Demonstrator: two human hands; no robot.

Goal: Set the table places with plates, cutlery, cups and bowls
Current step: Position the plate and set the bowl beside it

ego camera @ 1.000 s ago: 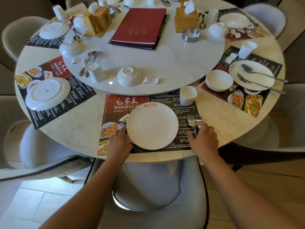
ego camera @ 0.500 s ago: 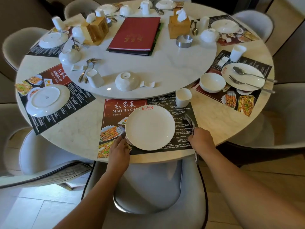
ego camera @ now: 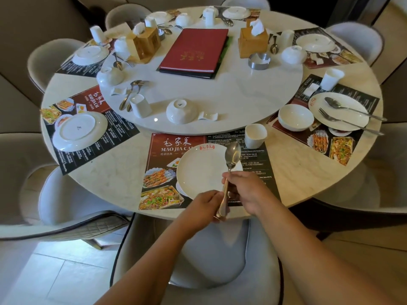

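Observation:
A white plate sits upright on the near placemat, and a white cup stands beyond its right rim. My right hand grips the handle of a spoon, whose bowl points up over the plate's right side. A second handle lies against it; its head is hidden. My left hand holds the lower ends of these handles at the table's near edge. An upturned white bowl rests on the turntable just behind this place.
The right place has a bowl and a plate with a spoon and fork on it. At the left place a plate lies upside down. A red menu, tissue boxes and loose cups stand on the turntable. A chair is below me.
My right hand has lifted the cutlery off the mat and brought it over the plate's right side. My left hand left the plate's rim and took hold of the handle ends.

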